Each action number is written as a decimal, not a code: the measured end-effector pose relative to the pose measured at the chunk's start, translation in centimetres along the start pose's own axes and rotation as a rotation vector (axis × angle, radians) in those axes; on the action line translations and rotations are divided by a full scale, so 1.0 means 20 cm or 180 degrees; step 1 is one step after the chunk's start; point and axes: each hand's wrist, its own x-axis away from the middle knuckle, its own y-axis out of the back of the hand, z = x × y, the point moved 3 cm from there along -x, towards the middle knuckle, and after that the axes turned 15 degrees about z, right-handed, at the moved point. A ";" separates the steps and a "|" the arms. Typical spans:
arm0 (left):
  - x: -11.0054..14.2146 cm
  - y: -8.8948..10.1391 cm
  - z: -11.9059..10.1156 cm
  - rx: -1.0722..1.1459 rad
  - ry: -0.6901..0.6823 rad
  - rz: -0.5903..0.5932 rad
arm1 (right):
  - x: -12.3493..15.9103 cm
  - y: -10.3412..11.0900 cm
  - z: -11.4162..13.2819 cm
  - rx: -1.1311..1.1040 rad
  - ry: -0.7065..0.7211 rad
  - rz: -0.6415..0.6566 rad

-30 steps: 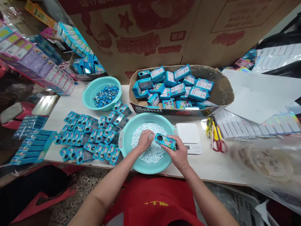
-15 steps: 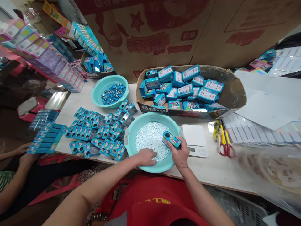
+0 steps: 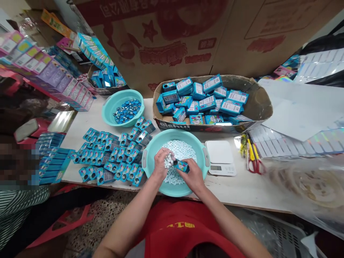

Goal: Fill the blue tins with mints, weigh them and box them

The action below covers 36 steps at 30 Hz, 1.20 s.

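Observation:
A large turquoise basin (image 3: pixel 150 179) in front of me holds a heap of small white candies (image 3: pixel 182 146). My left hand (image 3: pixel 160 165) is cupped around a clump of these candies, above the heap. Beside it my right hand (image 3: pixel 194 176) grips a small blue candy box (image 3: pixel 181 165) tilted over the basin. The box's dark round opening faces the left hand, and the candies there seem to touch or nearly touch it. To the left, several rows of similar blue boxes (image 3: pixel 120 154) stand with their round holes upward.
A smaller turquoise bowl (image 3: pixel 104 114) contains shiny blue-and-silver round pieces. Behind the basin, a cardboard tray (image 3: pixel 258 102) holds many blue boxes. On the right are a white scale (image 3: pixel 220 154) and scissors (image 3: pixel 254 161). A person in a striped shirt (image 3: pixel 24 200) sits at left.
My left hand has come up out of the candies with a clump in it. The right hand has brought the box left and down to meet it. The view has shifted slightly.

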 end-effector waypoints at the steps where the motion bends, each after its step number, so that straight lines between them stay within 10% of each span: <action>1: 0.00 -0.02 -0.01 0.0152 -0.0179 -0.0087 | 0.00 -0.01 0.02 0.0031 0.0016 0.0076; 11: -0.04 -0.05 -0.07 0.0430 -0.0140 -0.0569 | -0.05 0.03 0.11 0.0217 -0.0050 0.0140; 36: -0.01 -0.18 -0.10 0.0243 -0.0675 -0.0204 | -0.04 0.11 0.14 -0.0274 -0.0209 0.0003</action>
